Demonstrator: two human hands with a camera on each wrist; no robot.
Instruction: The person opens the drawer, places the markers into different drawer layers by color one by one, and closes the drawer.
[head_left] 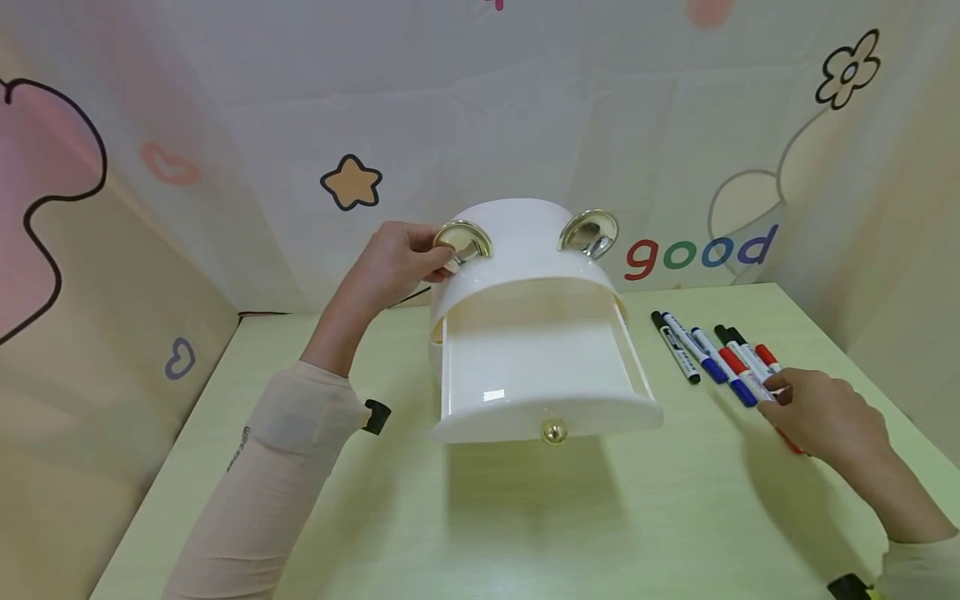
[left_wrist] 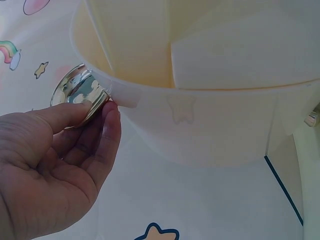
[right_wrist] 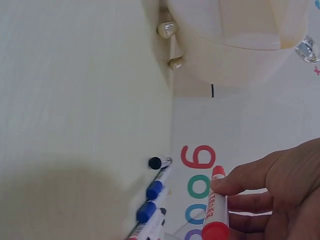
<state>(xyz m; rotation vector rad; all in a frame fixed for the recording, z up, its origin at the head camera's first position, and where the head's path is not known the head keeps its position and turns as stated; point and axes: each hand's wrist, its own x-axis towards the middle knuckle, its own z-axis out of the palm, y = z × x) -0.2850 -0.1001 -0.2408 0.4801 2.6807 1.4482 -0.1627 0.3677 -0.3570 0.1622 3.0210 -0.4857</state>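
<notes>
A rounded white box point(head_left: 517, 242) with two gold bell-like discs stands in the middle of the table, shaped like an alarm clock. Its front drawer point(head_left: 540, 367) is pulled out and shows a bare inside. With thumb and fingers, my left hand point(head_left: 393, 262) pinches the left gold disc point(left_wrist: 80, 92) at the box's upper corner. Over at the right, my right hand point(head_left: 832, 417) holds a red-capped marker point(right_wrist: 216, 210) between thumb and fingers. Just beside that hand, several other markers point(head_left: 678, 350) with black, blue and red caps lie in a loose row.
A gold knob point(head_left: 554, 431) sits on the drawer front, which juts toward me over the pale table point(head_left: 525, 542). Behind the box hangs a printed cloth point(head_left: 420, 108) with stars, hearts and the word "good". Small gold feet point(right_wrist: 167, 29) support the box.
</notes>
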